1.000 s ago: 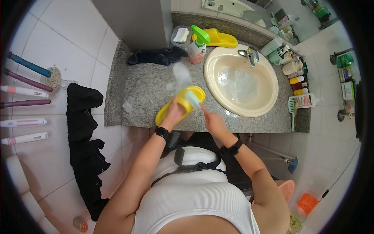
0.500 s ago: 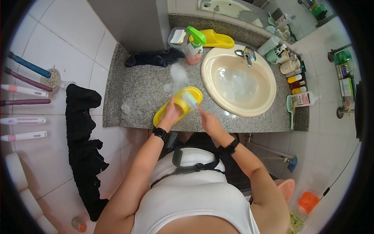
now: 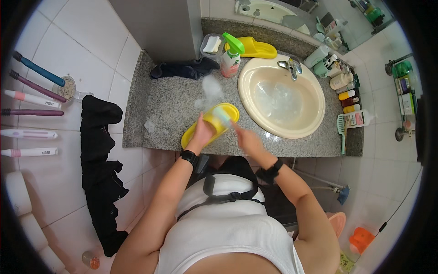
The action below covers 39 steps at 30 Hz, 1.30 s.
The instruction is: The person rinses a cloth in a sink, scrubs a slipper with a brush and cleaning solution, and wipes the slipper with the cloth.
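A yellow slipper (image 3: 231, 110) lies slanted at the counter's front edge, with my left hand (image 3: 202, 132) closed around its middle. My right hand (image 3: 249, 141) grips a pale green scrub brush (image 3: 221, 115), smeared by motion, whose head is against the slipper's far end. White foam (image 3: 211, 89) sits on the granite just beyond the slipper. The second yellow slipper (image 3: 255, 47) rests at the back of the counter, behind a spray bottle (image 3: 231, 61) with a green trigger.
A cream basin (image 3: 244, 102) holding cloudy water and a chrome faucet (image 3: 290, 68) are to the right. Dark cloth (image 3: 182, 69) and a soap dish (image 3: 205, 49) lie at the back left. Bottles (image 3: 342, 81) line the right edge, beside a mint comb (image 3: 341, 128).
The brush has shifted slightly on the slipper's far end, and my right hand with it. My left hand keeps its grip. The whole view has moved a little.
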Available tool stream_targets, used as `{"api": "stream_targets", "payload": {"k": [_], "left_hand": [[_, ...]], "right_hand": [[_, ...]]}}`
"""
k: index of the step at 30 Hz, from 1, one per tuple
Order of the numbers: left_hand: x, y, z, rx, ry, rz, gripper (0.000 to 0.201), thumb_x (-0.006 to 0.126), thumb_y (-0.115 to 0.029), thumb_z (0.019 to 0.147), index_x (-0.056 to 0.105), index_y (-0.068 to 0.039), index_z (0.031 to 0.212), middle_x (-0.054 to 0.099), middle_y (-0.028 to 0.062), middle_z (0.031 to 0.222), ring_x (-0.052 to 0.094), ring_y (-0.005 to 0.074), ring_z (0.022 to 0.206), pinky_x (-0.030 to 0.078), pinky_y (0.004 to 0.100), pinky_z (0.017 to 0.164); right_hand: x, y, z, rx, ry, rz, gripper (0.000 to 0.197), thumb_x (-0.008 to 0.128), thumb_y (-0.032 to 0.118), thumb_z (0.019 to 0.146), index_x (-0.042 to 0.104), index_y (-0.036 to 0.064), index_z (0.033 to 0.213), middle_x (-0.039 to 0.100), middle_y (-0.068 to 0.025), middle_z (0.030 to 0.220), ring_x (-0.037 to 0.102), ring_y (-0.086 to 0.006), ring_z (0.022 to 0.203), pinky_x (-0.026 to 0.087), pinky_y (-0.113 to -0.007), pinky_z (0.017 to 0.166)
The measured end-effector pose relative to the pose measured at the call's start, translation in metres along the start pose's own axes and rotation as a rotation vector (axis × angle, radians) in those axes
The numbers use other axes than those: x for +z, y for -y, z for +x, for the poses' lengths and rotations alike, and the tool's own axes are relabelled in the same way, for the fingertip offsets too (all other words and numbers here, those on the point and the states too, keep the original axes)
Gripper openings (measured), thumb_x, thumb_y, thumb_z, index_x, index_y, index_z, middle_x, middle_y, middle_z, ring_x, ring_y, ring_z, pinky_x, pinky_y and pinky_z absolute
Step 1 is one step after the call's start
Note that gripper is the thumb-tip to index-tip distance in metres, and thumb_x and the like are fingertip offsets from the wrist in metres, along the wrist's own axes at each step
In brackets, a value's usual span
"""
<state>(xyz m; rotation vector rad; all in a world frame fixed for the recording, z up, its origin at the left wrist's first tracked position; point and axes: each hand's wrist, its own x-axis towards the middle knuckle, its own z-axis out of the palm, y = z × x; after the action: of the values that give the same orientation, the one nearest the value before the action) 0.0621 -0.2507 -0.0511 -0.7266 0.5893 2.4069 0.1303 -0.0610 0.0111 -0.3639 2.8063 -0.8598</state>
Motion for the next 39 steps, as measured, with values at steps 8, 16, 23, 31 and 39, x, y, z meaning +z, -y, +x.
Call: {"api": "stream_targets", "payload": {"k": [8, 16, 23, 31, 39], "left_hand": [[-0.039, 0.011, -0.007, 0.129, 0.113, 0.622, 0.044, 0.07, -0.012, 0.084, 0.051, -0.001, 0.123, 0.06, 0.0049, 0.116, 0.058, 0.0156, 0.103, 0.049, 0.0312, 0.087], [-0.035, 0.021, 0.001, 0.359, 0.086, 1.088, 0.041, 0.072, -0.017, 0.082, 0.06, 0.001, 0.116, 0.066, 0.0078, 0.109, 0.061, 0.0175, 0.102, 0.049, 0.0336, 0.086], [-0.034, 0.016, 0.0, 0.256, 0.095, 1.092, 0.051, 0.076, -0.016, 0.079, 0.055, 0.001, 0.122, 0.063, 0.0098, 0.116, 0.06, 0.0184, 0.106, 0.048, 0.0328, 0.089], [-0.029, 0.009, -0.003, 0.272, 0.131, 0.975, 0.057, 0.079, -0.01, 0.072, 0.056, 0.001, 0.123, 0.063, 0.0098, 0.118, 0.061, 0.019, 0.107, 0.05, 0.0322, 0.089], [-0.039, 0.008, 0.011, 0.303, 0.082, 1.152, 0.053, 0.08, -0.007, 0.074, 0.057, 0.0, 0.121, 0.063, 0.0079, 0.116, 0.061, 0.0187, 0.105, 0.05, 0.0316, 0.089]], "right_hand": [[-0.009, 0.013, 0.015, -0.057, 0.0, 0.055, 0.04, 0.053, 0.011, 0.091, 0.058, 0.0142, 0.13, 0.062, -0.0248, 0.073, 0.061, -0.041, 0.064, 0.047, -0.051, 0.059], [-0.018, 0.023, 0.035, -0.003, 0.051, -0.073, 0.041, 0.051, 0.014, 0.091, 0.058, 0.0188, 0.131, 0.064, -0.0223, 0.074, 0.062, -0.0409, 0.067, 0.048, -0.051, 0.061], [-0.017, 0.02, 0.021, 0.002, 0.03, -0.08, 0.044, 0.053, 0.013, 0.091, 0.054, 0.0216, 0.135, 0.062, -0.0216, 0.07, 0.06, -0.04, 0.064, 0.048, -0.05, 0.06], [0.014, -0.023, -0.025, 0.149, 0.045, -0.26, 0.065, 0.055, 0.007, 0.084, 0.041, 0.026, 0.145, 0.062, -0.0177, 0.073, 0.061, -0.0369, 0.062, 0.048, -0.048, 0.056], [0.053, -0.037, -0.018, 0.139, -0.09, -0.179, 0.067, 0.054, 0.006, 0.083, 0.038, 0.0255, 0.146, 0.061, -0.019, 0.072, 0.062, -0.0371, 0.063, 0.049, -0.05, 0.057]]}}
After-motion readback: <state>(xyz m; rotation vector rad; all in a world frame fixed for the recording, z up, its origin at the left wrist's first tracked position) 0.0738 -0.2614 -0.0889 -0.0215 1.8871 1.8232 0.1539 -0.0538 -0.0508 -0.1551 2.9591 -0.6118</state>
